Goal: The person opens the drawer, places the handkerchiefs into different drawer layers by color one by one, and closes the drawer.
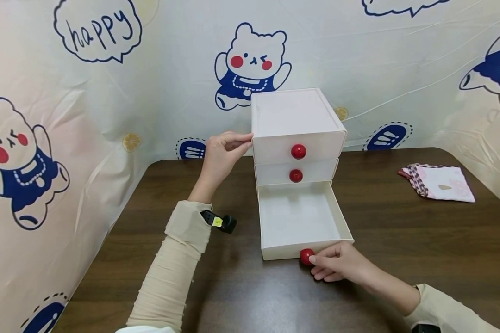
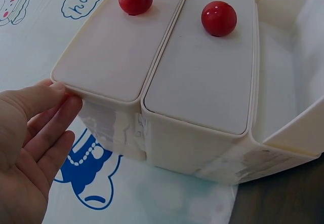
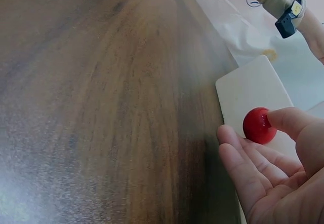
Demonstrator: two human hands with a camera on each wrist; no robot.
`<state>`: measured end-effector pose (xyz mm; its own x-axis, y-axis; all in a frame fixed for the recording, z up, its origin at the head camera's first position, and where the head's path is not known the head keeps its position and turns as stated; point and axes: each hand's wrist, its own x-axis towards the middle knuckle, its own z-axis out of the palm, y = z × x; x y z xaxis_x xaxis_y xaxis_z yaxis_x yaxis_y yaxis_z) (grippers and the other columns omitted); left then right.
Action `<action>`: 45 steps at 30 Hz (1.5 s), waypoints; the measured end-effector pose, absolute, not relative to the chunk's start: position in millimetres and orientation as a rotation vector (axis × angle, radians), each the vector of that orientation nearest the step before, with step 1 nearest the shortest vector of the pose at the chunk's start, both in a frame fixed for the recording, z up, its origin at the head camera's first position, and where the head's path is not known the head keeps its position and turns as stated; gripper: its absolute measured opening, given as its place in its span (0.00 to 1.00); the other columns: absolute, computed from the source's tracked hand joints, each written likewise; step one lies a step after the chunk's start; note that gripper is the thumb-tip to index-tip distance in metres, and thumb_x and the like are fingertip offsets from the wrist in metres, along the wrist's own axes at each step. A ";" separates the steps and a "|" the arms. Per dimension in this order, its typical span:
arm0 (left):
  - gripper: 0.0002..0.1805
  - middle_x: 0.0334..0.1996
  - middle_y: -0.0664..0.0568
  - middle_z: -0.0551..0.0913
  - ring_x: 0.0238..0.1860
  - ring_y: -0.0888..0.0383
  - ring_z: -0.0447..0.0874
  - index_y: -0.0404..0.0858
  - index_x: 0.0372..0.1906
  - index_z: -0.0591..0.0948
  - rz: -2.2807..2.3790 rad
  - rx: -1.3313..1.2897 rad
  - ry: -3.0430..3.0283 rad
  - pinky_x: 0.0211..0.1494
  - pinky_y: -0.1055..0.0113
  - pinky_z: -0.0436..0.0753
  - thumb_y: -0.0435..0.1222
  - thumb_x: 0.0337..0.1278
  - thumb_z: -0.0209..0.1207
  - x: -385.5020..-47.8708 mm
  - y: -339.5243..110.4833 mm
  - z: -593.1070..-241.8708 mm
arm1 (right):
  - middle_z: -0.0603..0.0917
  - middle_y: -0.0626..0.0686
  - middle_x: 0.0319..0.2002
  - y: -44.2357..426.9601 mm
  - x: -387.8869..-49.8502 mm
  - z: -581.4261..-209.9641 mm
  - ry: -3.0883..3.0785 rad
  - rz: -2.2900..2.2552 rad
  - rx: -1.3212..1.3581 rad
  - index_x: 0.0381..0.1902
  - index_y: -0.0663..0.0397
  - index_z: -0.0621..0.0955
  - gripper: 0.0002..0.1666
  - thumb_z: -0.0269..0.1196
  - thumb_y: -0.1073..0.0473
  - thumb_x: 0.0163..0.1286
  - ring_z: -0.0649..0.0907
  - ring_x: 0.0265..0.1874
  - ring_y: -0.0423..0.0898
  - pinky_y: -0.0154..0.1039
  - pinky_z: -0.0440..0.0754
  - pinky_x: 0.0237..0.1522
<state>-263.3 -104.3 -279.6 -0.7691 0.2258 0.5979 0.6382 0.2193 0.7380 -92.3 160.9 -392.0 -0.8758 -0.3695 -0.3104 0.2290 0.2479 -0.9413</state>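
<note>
A white three-tier drawer box (image 1: 296,113) stands on the table, with a round red knob on each drawer. Its bottom drawer (image 1: 297,217) is pulled out and shows a bare inside; the upper two are closed. My left hand (image 1: 222,155) holds the box by its upper left front edge, thumb (image 2: 43,96) at the front corner and fingers along the side. At the bottom drawer's red knob (image 3: 259,125), my right hand (image 1: 339,263) has its thumb on the ball and its fingers beneath, pinching it.
A folded pink and white cloth with a checked border (image 1: 439,182) lies on the brown wooden table (image 1: 379,222), right of the box. Behind the table hangs a printed curtain (image 1: 183,69) with cartoon bears.
</note>
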 end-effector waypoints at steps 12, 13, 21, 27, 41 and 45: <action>0.11 0.36 0.42 0.83 0.37 0.54 0.82 0.31 0.41 0.83 -1.588 -0.795 -2.140 0.41 0.71 0.81 0.26 0.51 0.62 -261.5 -104.4 -276.8 | 0.85 0.59 0.31 161.1 -91.5 -395.8 2.040 -1.695 -0.132 0.42 0.72 0.80 0.21 0.60 0.56 0.65 0.85 0.31 0.51 0.42 0.83 0.34; 0.11 0.37 0.41 0.82 0.37 0.54 0.82 0.30 0.42 0.83 -1.587 -0.793 -2.145 0.41 0.71 0.81 0.25 0.51 0.62 -258.2 -103.7 -274.2 | 0.85 0.59 0.31 161.1 -91.5 -396.1 2.037 -1.697 -0.133 0.43 0.73 0.79 0.21 0.59 0.56 0.65 0.85 0.31 0.51 0.42 0.83 0.34; 0.11 0.37 0.37 0.82 0.38 0.49 0.81 0.25 0.42 0.81 -1.569 -0.774 -2.169 0.41 0.71 0.81 0.23 0.51 0.60 -238.2 -101.0 -258.5 | 0.84 0.60 0.34 167.1 -91.7 -396.3 2.003 -1.693 -0.143 0.45 0.75 0.78 0.22 0.60 0.56 0.65 0.84 0.34 0.52 0.43 0.83 0.36; 0.11 0.37 0.37 0.81 0.38 0.49 0.81 0.25 0.42 0.81 -1.568 -0.772 -2.168 0.42 0.70 0.81 0.22 0.51 0.60 -237.5 -101.3 -258.8 | 0.84 0.60 0.34 179.9 -89.8 -394.0 1.996 -1.661 -0.167 0.43 0.75 0.78 0.21 0.60 0.57 0.65 0.84 0.34 0.51 0.43 0.83 0.35; 0.11 0.36 0.37 0.81 0.37 0.49 0.81 0.25 0.41 0.81 -1.574 -0.781 -2.164 0.41 0.72 0.81 0.23 0.51 0.60 -238.4 -101.3 -259.7 | 0.84 0.60 0.35 216.5 -90.2 -388.9 2.017 -1.652 -0.155 0.47 0.78 0.75 0.22 0.58 0.59 0.66 0.84 0.34 0.50 0.41 0.83 0.36; 0.10 0.36 0.36 0.81 0.37 0.48 0.81 0.24 0.41 0.81 -1.573 -0.790 -2.165 0.41 0.71 0.81 0.22 0.51 0.60 -238.1 -100.4 -259.7 | 0.84 0.61 0.35 229.6 -92.0 -386.2 2.026 -1.648 -0.149 0.47 0.78 0.75 0.22 0.57 0.59 0.67 0.84 0.35 0.51 0.42 0.83 0.37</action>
<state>-238.1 -100.4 -259.7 -0.7835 0.2319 0.5764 0.6199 0.2286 0.7507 -92.0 229.6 -386.2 -0.8589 -0.3985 -0.3217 0.2339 0.2537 -0.9386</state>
